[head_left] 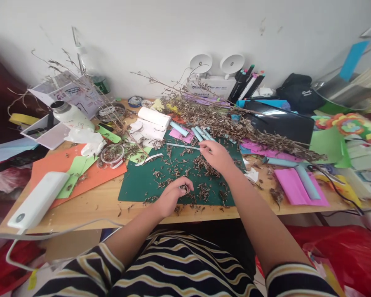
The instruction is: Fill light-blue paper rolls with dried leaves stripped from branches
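Observation:
My left hand (173, 196) is curled at the near edge of the dark green cutting mat (139, 183), fingers closed round a small round roll, probably tape (184, 189). My right hand (214, 153) reaches over the mat's far side and pinches the end of a thin pale paper strip (182, 145) that lies pointing left. Dried leaf bits (204, 165) are scattered over the mat. Light blue paper rolls (200, 133) lie just beyond my right hand.
Dry twigs (235, 123) sprawl across the back of the wooden desk (89, 204). Orange paper (46, 165), a white power bank (38, 200), a bottle (69, 116) and a clear dish (112, 154) sit left. Pink paper (292, 187), a black tablet (281, 123) and markers (247, 82) are on the right.

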The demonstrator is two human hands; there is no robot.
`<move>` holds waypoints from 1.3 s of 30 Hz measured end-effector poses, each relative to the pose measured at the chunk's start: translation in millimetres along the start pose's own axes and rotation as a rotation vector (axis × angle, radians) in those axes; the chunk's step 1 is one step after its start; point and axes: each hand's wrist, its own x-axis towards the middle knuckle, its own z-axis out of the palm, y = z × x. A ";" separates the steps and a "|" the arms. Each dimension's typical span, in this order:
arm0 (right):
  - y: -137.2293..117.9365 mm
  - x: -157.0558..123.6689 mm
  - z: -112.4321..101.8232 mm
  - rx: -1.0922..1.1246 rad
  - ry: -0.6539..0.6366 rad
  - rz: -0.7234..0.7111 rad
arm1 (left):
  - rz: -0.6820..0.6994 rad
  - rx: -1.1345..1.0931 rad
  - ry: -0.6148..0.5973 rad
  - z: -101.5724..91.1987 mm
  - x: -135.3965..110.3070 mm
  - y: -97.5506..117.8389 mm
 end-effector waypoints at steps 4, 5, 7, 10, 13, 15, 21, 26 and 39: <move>-6.6 35.4 22.3 -0.126 -0.056 -0.007 | -0.096 -0.046 0.078 7.9 0.8 12.5; -6.5 40.4 25.4 -0.157 -0.059 0.001 | -0.114 -0.053 0.078 10.4 1.0 14.4; -4.1 46.5 27.0 -0.202 -0.054 0.020 | -0.132 -0.029 0.061 15.3 1.4 16.5; 3.6 47.1 19.3 -0.232 -0.021 0.051 | -0.171 0.063 0.043 20.7 2.5 17.1; 11.4 38.7 5.9 -0.245 0.012 0.051 | -0.227 0.092 0.051 21.6 5.8 18.9; 14.3 29.8 -2.5 -0.248 0.017 0.024 | -0.272 0.064 0.059 20.1 8.9 22.1; 21.4 6.8 -15.1 -0.233 -0.013 -0.050 | -0.394 0.040 0.031 15.0 11.0 30.7; 38.5 -1.4 -15.4 -0.245 -0.104 0.013 | -0.322 0.086 0.009 4.3 5.4 24.4; 43.1 -0.1 2.9 -0.230 -0.165 0.098 | 0.006 0.163 -0.168 -0.4 4.9 8.7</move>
